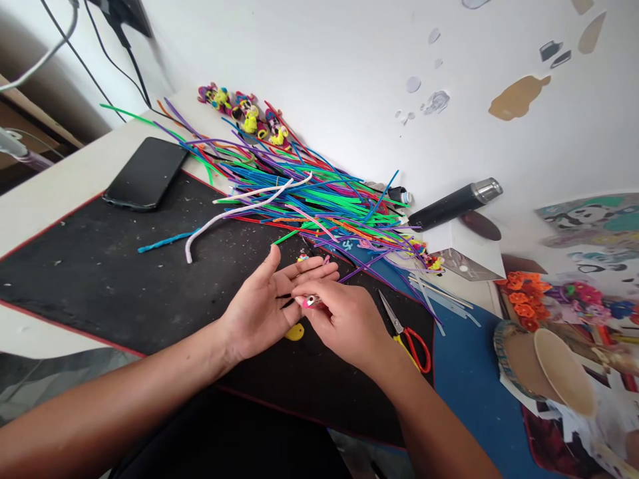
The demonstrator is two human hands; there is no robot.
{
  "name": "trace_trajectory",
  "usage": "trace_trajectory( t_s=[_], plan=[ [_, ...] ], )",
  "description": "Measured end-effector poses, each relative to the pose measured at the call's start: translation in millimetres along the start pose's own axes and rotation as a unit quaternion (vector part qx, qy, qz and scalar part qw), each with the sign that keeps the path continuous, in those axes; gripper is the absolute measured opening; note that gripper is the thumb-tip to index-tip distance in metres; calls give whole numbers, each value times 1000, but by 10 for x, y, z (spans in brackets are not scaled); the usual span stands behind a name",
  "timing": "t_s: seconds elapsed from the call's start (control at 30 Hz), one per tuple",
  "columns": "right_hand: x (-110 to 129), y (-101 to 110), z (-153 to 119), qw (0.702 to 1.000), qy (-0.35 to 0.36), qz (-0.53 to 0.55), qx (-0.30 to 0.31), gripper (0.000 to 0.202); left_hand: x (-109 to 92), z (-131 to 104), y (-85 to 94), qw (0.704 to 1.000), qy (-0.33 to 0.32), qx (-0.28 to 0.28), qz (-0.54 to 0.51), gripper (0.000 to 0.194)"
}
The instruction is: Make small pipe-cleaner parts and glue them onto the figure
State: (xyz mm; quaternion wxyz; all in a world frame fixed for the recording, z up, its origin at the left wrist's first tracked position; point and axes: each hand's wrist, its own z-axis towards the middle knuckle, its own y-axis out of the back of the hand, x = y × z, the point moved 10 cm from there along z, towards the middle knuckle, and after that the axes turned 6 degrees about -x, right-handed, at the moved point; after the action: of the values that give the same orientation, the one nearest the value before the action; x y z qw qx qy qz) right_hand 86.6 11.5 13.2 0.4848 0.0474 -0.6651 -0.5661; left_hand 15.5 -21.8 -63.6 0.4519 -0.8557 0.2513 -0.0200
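Observation:
My left hand (264,306) is held palm up over the black mat (219,259), its thumb and fingers spread, near the middle of the view. Just right of it, my right hand (344,319) is closed, pinching a small pink and white piece (311,302) above the left palm. The rest of that piece is hidden by the fingers. A yellow flat piece with a small hole (295,332) lies on the mat below the hands. Scissors with red and yellow handles (407,336) rest to the right, blades partly apart.
Colourful pipe cleaners (319,193) form a long pile behind the hands. A black phone (146,174) lies at left. Small fuzzy figures (249,120) sit by the wall. A dark flask (454,205) lies right of the pile, and a round container (514,359) stands at far right.

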Motion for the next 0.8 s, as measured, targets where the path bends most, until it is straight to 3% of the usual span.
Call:
trace_trajectory(
  t_s=[0.3,0.47,0.67,0.8],
  plan=[
    [-75,-56,-35,998,-41,29,-28,18,-114,-2,-46,995,-44,-9,-89,81],
    [-95,-82,-38,996,-64,57,-27,16,-115,3,-32,996,-44,-11,-81,81],
    [-109,2,-21,988,-72,108,-82,17,-74,8,-7,998,-38,-27,-34,73],
    [-115,-57,-6,992,-76,79,-58,22,-50,7,11,998,-41,-47,-7,72]
  ],
)
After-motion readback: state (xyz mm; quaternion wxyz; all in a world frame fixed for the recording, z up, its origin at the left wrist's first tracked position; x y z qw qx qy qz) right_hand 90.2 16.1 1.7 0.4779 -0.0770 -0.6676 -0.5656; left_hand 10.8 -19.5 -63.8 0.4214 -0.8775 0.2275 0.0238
